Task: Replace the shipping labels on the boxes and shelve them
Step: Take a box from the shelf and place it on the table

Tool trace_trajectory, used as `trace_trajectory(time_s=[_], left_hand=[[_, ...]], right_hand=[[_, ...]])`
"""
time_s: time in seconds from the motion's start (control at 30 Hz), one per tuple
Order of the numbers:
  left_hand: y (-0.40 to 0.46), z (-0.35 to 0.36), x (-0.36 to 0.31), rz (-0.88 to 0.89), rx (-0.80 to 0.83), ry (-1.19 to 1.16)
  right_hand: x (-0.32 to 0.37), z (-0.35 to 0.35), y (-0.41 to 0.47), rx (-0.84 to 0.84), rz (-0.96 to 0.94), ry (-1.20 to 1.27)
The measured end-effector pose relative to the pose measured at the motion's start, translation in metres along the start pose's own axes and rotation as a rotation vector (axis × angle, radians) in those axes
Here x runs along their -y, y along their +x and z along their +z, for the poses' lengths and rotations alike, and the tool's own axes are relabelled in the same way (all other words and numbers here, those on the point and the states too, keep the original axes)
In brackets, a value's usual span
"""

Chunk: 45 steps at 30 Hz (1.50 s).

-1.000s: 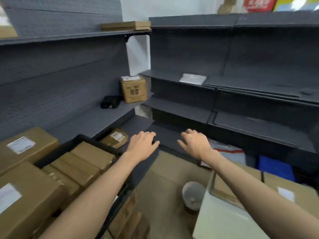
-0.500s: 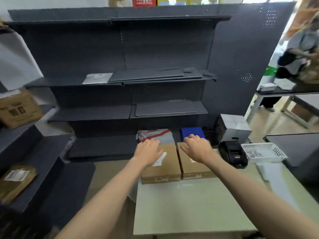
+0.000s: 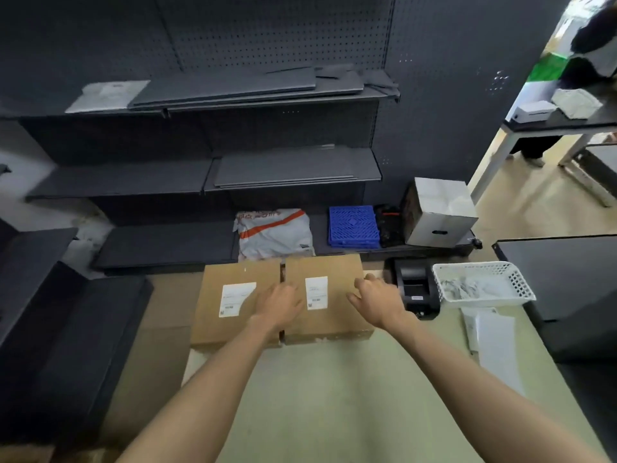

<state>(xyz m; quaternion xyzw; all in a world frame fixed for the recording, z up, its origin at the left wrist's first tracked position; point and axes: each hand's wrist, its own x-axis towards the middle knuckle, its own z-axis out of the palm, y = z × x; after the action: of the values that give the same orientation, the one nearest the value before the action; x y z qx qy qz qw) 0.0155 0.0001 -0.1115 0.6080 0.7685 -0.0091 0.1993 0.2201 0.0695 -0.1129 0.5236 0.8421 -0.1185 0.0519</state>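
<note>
**Both hands over the right-hand box: take it squarely**

Head view: two flat brown cardboard boxes sit side by side, touching, at the far edge of the pale green table [image 3: 334, 396]. Your left hand [image 3: 278, 304] hovers with relaxed, spread fingers over the seam between the left box [image 3: 217, 295] and the right box [image 3: 330, 315], next to that box's white shipping label [image 3: 316, 293]. Your right hand [image 3: 375, 300] is loosely open at the box's right edge, holding nothing. I judge you are about to take this box: set your palms on opposite sides and lift it level, clear of the black label printer [image 3: 414, 289] just beside it.

Compared with half a second ago, your view has dropped and closed in on the table, and your left hand has shifted off the left box toward the seam.
</note>
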Motion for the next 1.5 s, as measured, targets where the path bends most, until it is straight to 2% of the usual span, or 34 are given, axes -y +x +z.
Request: trace_trajectory(time_s=[0.27,0.53,0.7,1.07,1.37,1.5], left_hand=[[0.056,0.069,0.028,-0.167,0.098,-0.161],[0.097,0.114,0.025,-0.351,0.061,-0.281],[0.103,0.140,0.012,-0.450,0.046,-0.305],[0.017,0.179,-0.011,-0.276,0.077,-0.088],[-0.034,0.211,-0.019,-0.148,0.059,-0.150],[-0.029,0.209,-0.014,-0.165,0.059,-0.249]], right_hand=[[-0.032,0.059,0.053,0.179,0.089,0.098],[-0.052,0.122,0.092,0.212,0.318,0.366],[-0.061,0.147,0.096,0.225,0.354,0.546],[-0.084,0.167,-0.003,0.164,0.414,0.599],[-0.106,0.184,-0.072,0.127,0.454,0.624],[-0.106,0.181,-0.063,0.026,0.383,0.393]])
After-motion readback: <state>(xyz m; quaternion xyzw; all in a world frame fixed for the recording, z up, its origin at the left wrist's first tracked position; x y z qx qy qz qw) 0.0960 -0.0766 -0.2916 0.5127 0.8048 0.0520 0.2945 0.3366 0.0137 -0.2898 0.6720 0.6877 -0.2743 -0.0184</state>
